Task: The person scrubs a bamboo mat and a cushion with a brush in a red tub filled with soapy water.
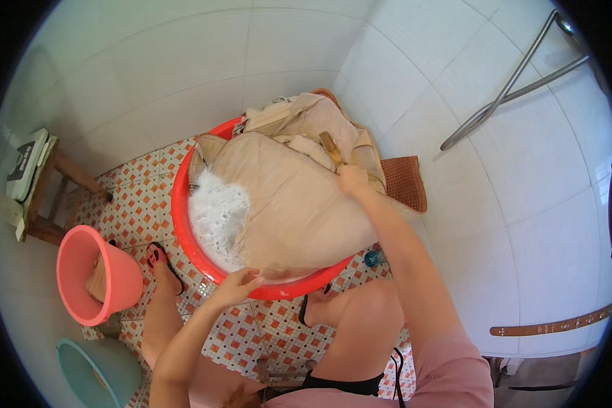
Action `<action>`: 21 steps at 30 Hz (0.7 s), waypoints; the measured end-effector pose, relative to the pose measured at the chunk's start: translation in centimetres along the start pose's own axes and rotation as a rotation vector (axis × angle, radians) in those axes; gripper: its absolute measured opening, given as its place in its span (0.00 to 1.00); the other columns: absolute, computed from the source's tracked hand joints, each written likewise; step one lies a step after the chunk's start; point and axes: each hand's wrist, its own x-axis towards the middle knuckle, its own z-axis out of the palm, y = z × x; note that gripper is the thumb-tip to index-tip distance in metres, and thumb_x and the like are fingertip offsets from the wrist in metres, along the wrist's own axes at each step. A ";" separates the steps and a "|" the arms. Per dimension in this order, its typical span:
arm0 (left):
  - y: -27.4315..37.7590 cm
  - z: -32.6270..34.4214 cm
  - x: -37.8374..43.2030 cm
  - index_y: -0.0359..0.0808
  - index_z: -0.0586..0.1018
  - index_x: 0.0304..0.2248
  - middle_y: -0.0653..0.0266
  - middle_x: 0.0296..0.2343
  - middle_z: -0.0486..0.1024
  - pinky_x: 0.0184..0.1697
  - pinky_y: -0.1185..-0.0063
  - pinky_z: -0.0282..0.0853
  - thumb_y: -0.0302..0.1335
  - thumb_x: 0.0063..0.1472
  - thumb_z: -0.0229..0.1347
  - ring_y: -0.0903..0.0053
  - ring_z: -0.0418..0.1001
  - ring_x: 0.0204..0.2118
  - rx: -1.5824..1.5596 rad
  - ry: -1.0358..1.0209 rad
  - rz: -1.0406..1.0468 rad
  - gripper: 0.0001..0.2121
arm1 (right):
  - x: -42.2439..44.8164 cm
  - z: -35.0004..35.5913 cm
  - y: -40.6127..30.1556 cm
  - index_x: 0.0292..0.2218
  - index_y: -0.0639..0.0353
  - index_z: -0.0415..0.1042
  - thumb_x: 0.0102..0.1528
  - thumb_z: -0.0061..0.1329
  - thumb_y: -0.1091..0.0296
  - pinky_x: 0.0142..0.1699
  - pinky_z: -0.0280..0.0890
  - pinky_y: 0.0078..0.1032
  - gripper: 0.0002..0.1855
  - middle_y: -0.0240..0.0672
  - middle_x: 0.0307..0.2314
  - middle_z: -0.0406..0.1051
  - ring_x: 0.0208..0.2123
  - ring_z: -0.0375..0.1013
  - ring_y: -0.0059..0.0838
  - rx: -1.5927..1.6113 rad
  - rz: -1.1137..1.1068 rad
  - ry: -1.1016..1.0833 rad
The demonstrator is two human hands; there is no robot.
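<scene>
A wide red plastic basin [181, 219] stands on the tiled floor before me. A large beige fabric article [306, 209] with seams and edging fills most of it and bulges over the far and right rim. White suds [219, 219] lie at the left side of the basin. My right hand [353, 179] grips the handle of a scrubbing brush [330, 144] above the fabric's right side. Its head points away from me. My left hand [239, 285] is at the near rim, fingers slightly apart and holding nothing; whether it touches the rim I cannot tell.
Left are a pink bucket [127, 278] with something brown inside, a teal bucket [117, 364] and a wooden stool [74, 171] bearing a pale keypad device [25, 166]. Brown textured material [403, 183] and a blue object [375, 258] lie right. A metal shower hose [482, 115] hangs on the wall.
</scene>
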 end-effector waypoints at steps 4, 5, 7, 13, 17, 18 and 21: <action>-0.1 -0.7 -0.9 0.26 0.65 0.43 0.51 0.35 0.70 0.41 0.78 0.63 0.36 0.54 0.50 0.71 0.68 0.39 0.020 -0.065 0.081 0.22 | 4.3 3.1 1.5 0.32 0.64 0.69 0.44 0.46 0.57 0.40 0.63 0.32 0.18 0.50 0.31 0.68 0.33 0.68 0.46 0.198 0.094 0.018; -0.5 -0.7 -1.0 0.26 0.65 0.43 0.50 0.35 0.70 0.41 0.78 0.63 0.36 0.54 0.50 0.70 0.68 0.39 0.075 -0.060 0.099 0.22 | 5.5 5.1 2.0 0.34 0.64 0.69 0.43 0.47 0.56 0.42 0.61 0.33 0.20 0.50 0.32 0.68 0.35 0.67 0.46 0.251 0.104 -0.009; 0.1 -0.9 -1.2 0.26 0.65 0.42 0.49 0.35 0.70 0.41 0.77 0.63 0.36 0.54 0.50 0.69 0.68 0.40 0.125 -0.073 0.106 0.22 | 5.8 6.1 2.1 0.38 0.64 0.66 0.41 0.49 0.55 0.46 0.58 0.34 0.26 0.50 0.36 0.66 0.40 0.65 0.46 0.272 0.199 0.027; 1.7 -1.4 -1.3 0.26 0.66 0.42 0.48 0.34 0.70 0.40 0.77 0.64 0.37 0.53 0.50 0.68 0.69 0.39 0.137 -0.031 0.075 0.23 | 6.4 4.8 -0.7 0.45 0.63 0.58 0.37 0.53 0.54 0.51 0.49 0.35 0.36 0.47 0.41 0.62 0.47 0.57 0.47 0.398 0.476 0.078; 1.7 -1.8 -1.4 0.26 0.66 0.41 0.46 0.32 0.70 0.37 0.75 0.64 0.35 0.52 0.51 0.65 0.69 0.37 0.239 0.002 0.120 0.22 | 7.1 4.6 -3.1 0.43 0.63 0.61 0.39 0.51 0.57 0.45 0.57 0.31 0.31 0.48 0.37 0.65 0.42 0.62 0.43 0.336 0.337 0.102; 1.7 -1.7 -1.6 0.27 0.66 0.41 0.46 0.31 0.70 0.37 0.74 0.64 0.35 0.52 0.51 0.64 0.69 0.36 0.277 -0.003 0.124 0.21 | 7.5 5.1 -3.6 0.43 0.63 0.61 0.40 0.51 0.58 0.44 0.58 0.30 0.30 0.48 0.36 0.65 0.41 0.63 0.42 0.316 0.292 0.169; 1.4 -0.7 -1.0 0.27 0.66 0.41 0.44 0.31 0.69 0.37 0.70 0.63 0.35 0.51 0.51 0.58 0.68 0.35 0.490 0.050 0.379 0.22 | 13.1 5.0 1.5 0.42 0.62 0.63 0.40 0.49 0.61 0.41 0.60 0.31 0.26 0.48 0.35 0.66 0.39 0.65 0.42 0.616 0.090 0.278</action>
